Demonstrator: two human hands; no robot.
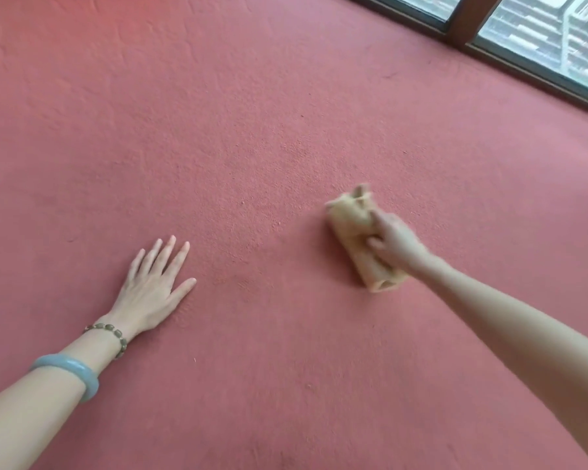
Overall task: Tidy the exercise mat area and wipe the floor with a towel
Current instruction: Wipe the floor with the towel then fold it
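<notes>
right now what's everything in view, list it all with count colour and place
floor: one, reddish pink with a carpet-like texture, fills nearly the whole view
towel: one, yellowish tan, folded into a long bundle, on the floor right of centre
window: one, dark brown frame with glass panes, top right corner along the floor's edge
bead bracelet: one, brownish green, on the left wrist
bangle: one, pale grey-blue, on the left forearm just behind the beads
left hand: one, flat on the floor with fingers spread, lower left
right hand: one, holds the towel from above, right of centre, slightly blurred
</notes>
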